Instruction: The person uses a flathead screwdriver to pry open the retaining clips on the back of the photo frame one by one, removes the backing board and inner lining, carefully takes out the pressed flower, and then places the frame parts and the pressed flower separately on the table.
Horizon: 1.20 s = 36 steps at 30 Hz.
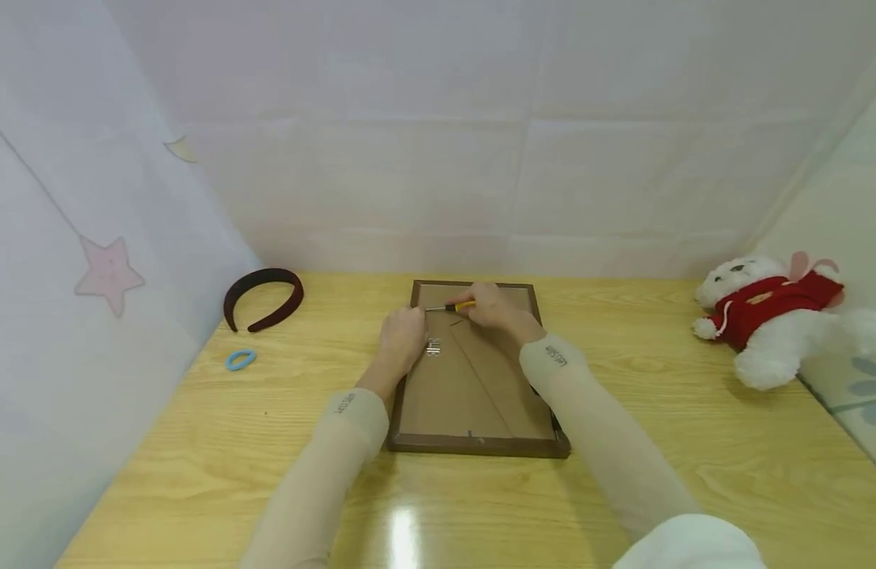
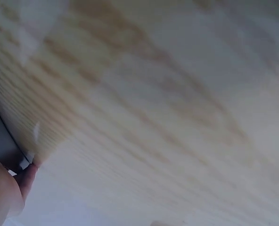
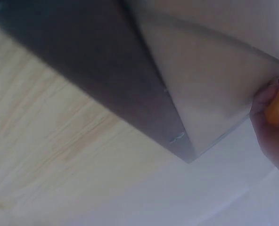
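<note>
A brown picture frame (image 1: 479, 446) lies back side up on the wooden table, its brown backing board (image 1: 438, 403) showing. My right hand (image 1: 490, 307) grips a screwdriver by its yellow and black handle (image 1: 464, 305); in the right wrist view the orange-looking handle (image 3: 278, 106) sticks out of the fist. The metal shaft points left across the board toward my left hand (image 1: 404, 336), where its tip is hidden. That left hand grips the frame's left edge near the far corner, thumb (image 2: 28, 181) against the edge. Small silver metal pieces (image 1: 434, 347) are on the board beside it.
On the left of the table (image 1: 302, 442) are a dark red headband (image 1: 295, 296) and a blue hair tie (image 1: 240, 360). A white plush bear (image 1: 768, 363) in a red top lies at the far right. Pale cloth-covered walls (image 1: 409, 158) stand behind and at both sides.
</note>
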Each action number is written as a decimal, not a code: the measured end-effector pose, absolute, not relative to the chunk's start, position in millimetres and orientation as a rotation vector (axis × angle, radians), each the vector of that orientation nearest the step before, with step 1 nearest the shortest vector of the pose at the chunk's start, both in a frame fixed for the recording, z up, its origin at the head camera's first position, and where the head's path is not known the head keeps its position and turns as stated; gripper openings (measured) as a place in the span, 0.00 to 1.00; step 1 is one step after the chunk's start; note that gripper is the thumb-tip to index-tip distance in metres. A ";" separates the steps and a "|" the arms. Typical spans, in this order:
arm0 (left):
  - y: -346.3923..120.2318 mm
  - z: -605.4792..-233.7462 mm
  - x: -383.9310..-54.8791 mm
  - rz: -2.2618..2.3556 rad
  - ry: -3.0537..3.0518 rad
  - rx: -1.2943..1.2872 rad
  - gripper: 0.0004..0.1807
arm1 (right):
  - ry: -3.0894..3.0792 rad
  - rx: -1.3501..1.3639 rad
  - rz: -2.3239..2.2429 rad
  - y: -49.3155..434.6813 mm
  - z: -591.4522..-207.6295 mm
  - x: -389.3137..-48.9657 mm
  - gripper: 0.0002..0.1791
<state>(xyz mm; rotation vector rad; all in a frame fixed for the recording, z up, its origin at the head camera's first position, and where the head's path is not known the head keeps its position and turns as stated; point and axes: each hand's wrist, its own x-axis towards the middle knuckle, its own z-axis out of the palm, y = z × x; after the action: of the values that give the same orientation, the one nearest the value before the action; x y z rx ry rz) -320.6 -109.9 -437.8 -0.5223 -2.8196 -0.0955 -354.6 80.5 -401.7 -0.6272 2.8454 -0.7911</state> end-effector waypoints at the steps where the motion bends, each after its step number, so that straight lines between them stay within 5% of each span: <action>1: -109.1 -437.0 -321.4 -0.108 -2.838 -0.519 0.09 | 2.842 -0.624 -0.793 80.7 -401.2 -355.1 0.18; 36: -114.9 -439.3 -332.0 -0.316 -2.849 -0.582 0.13 | 2.847 -0.408 -0.866 72.8 -396.2 -358.0 0.18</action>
<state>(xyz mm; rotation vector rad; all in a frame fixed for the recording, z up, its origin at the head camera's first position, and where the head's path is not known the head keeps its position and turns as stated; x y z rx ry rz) -332.0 -114.9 -439.3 -0.5816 -2.8492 -0.3160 -358.0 72.8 -396.2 -0.4076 2.8471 -0.8663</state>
